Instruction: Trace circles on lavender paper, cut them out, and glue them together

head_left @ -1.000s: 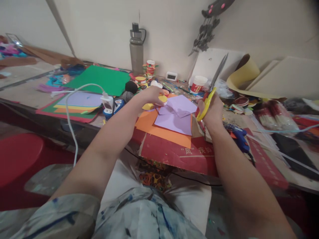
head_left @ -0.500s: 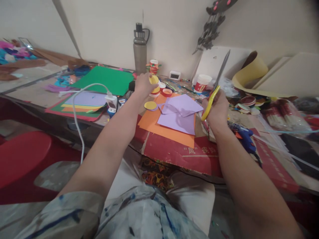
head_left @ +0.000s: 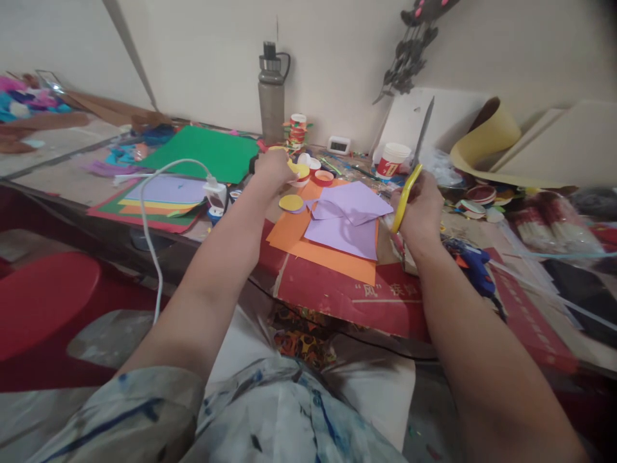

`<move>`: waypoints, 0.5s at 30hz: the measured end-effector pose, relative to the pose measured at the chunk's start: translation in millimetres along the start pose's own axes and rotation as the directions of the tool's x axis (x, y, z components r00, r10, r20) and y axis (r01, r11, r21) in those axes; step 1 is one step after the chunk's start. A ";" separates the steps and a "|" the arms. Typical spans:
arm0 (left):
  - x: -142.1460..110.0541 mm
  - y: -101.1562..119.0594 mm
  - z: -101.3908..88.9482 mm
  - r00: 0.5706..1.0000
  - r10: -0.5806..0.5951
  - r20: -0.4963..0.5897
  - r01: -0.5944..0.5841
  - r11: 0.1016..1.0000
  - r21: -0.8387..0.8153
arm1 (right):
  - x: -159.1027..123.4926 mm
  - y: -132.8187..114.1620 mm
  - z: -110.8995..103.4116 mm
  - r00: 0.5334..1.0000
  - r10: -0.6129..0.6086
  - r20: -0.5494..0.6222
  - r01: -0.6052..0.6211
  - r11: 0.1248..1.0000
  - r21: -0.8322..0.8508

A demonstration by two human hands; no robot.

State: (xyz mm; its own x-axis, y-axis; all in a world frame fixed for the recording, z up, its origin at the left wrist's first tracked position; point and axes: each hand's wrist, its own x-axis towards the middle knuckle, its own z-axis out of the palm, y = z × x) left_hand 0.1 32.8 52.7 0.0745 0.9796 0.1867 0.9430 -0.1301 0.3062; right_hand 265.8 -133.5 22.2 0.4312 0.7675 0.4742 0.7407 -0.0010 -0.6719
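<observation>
My right hand (head_left: 422,209) is closed round the yellow handles of a pair of scissors (head_left: 423,132), with the blades pointing up and away. Across the table, my left hand (head_left: 274,168) is closed, its fingertips mostly hidden behind the knuckles. A yellow paper disc (head_left: 278,148) shows just past those knuckles, apparently in its grasp. Right beside this hand is a stack of round pieces with a yellow top (head_left: 301,170). Another yellow disc (head_left: 291,203) lies nearer me, overlapping a purple one. Purple paper sheets (head_left: 344,238) rest on orange paper (head_left: 328,265) between my hands.
A grey water bottle (head_left: 272,106) stands at the wall near a red paper-cup piece (head_left: 297,128). Green paper (head_left: 197,154) and a white charger (head_left: 215,196) with its cable lie left. To the right are a paper cup (head_left: 393,161) and a blue glue gun (head_left: 475,267).
My left hand has moved slightly left and turned, and the yellow disc at its fingers has shifted left with it. The scissors have tilted a little; my right hand stays nearly in place.
</observation>
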 end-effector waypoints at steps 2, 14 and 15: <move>1.8 -3.5 -0.1 0.999 0.022 0.025 -0.024 0.997 0.075 | 0.2 -0.5 -0.8 1.000 0.008 0.001 -0.008 1.000 0.030; -4.4 -5.2 -14.1 0.992 -0.010 0.124 -0.008 0.989 0.147 | 1.8 -6.7 -3.4 0.999 0.036 0.001 -0.036 0.996 0.077; -6.0 -4.1 -14.7 0.992 -0.013 0.124 -0.009 0.985 0.172 | 1.7 -7.7 -3.6 0.999 0.042 0.008 -0.042 0.997 0.069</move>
State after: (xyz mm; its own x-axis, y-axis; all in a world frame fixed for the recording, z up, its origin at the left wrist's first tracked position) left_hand -9.0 25.2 64.0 0.1021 0.9926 0.0654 0.9840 -0.1104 0.1396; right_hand 262.7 -134.5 30.2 0.4577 0.7718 0.4414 0.6843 0.0112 -0.7291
